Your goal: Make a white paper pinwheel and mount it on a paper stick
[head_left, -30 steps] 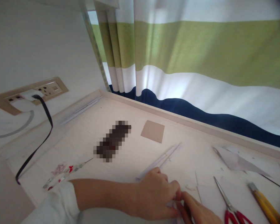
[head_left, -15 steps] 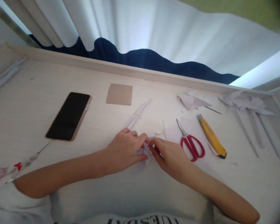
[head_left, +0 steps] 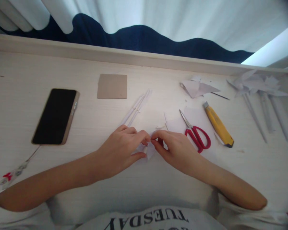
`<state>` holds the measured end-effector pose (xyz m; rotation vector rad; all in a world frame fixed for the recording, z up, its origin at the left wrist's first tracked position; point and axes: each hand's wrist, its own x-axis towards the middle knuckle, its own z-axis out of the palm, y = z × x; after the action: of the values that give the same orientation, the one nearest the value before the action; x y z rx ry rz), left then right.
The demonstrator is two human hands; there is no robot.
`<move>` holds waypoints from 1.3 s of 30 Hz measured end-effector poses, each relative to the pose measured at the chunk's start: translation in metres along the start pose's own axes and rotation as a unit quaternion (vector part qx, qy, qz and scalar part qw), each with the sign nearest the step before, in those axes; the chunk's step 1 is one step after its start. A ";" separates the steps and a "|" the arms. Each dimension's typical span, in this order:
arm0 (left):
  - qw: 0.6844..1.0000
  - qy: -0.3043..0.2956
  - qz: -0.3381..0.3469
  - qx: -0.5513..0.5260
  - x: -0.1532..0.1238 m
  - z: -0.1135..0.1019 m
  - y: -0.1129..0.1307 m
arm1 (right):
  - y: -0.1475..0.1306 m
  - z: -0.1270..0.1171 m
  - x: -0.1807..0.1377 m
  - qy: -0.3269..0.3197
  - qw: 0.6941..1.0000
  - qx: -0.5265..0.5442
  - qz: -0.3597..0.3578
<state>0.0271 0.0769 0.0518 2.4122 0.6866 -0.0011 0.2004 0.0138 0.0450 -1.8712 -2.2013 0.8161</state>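
Note:
Low over the middle of the desk, my left hand [head_left: 127, 146] and my right hand [head_left: 174, 145] meet at a small folded piece of white paper [head_left: 150, 150]. The left fingers are curled around its left side, partly hiding it. Thumb and forefinger of the right hand pinch its upper edge. Thin white paper sticks [head_left: 135, 108] lie just beyond the left hand. Red-handled scissors [head_left: 196, 135] rest right of the right hand, blades pointing away, partly on a sheet of white paper [head_left: 180, 123].
A yellow utility knife [head_left: 218, 125] lies right of the scissors. White paper pinwheels [head_left: 256, 84] on sticks are at the far right, and folded paper scraps [head_left: 198, 88] at the back. A phone [head_left: 55, 116] with a beaded strap lies left, near a brown card square [head_left: 112, 86]. A raised rim [head_left: 134, 57] edges the desk.
The view has tilted down and shifted, so the desk items appear higher in the picture. Both hands keep their hold on the paper, with only slight finger movement.

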 end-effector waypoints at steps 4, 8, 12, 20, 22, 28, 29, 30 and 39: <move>0.998 0.005 0.056 0.016 0.001 0.000 -0.002 | 0.001 -0.001 0.000 0.009 1.000 0.009 -0.003; 0.985 0.050 0.152 0.067 0.003 0.001 -0.007 | 0.002 -0.002 -0.001 0.015 1.000 0.002 -0.003; 0.971 0.099 0.200 0.085 0.005 0.002 -0.010 | 0.002 -0.007 -0.001 0.021 0.999 0.028 0.006; 0.963 0.154 0.214 0.048 0.007 0.001 -0.012 | 0.003 -0.012 -0.006 0.034 0.989 0.146 0.015; 0.964 0.155 0.211 0.037 0.007 0.001 -0.013 | 0.004 -0.010 -0.008 0.039 0.985 0.168 0.014; 0.967 0.164 0.195 0.009 0.006 0.004 -0.014 | 0.006 -0.006 -0.011 0.060 0.978 0.199 -0.001; 0.966 0.167 0.198 0.005 0.006 0.004 -0.014 | 0.006 -0.006 -0.012 0.065 0.978 0.197 -0.001; 0.964 0.172 0.202 0.002 0.006 0.004 -0.014 | 0.006 -0.005 -0.012 0.069 0.979 0.194 0.001; 0.952 0.165 0.255 0.044 0.008 0.005 -0.015 | 0.006 -0.006 -0.011 0.076 0.979 0.191 0.009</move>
<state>0.0278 0.0879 0.0379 2.6373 0.1825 0.6074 0.2111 0.0054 0.0496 -1.7030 -1.7875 0.9823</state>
